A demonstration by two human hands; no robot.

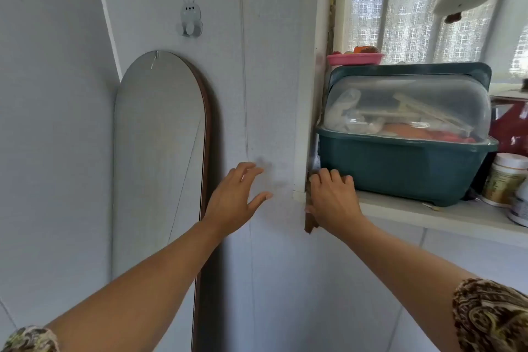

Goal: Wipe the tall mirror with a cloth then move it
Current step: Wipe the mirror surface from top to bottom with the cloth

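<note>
Against the wall at the far left leaned the tall mirror, its arched top just below a rabbit-shaped hook, its brown frame showing along the right edge. Just right of that frame the left hand reached toward the bare wall, palm forward, fingers straight and spread wide, thumb splayed out; it held nothing and was clear of the mirror, and whether the tips met the wall could not be told.

Further right, the right hand lay over the left end of the ledge, knuckles up, fingers bent with their tips on the ledge's top beside a dark green box. A brown strip hung from under the palm, at the thumb; whether the hand pinched it was hidden.

On the ledge's top the box carried a clear domed lid, a pink dish behind it. A labelled jar stood near the right edge.
</note>
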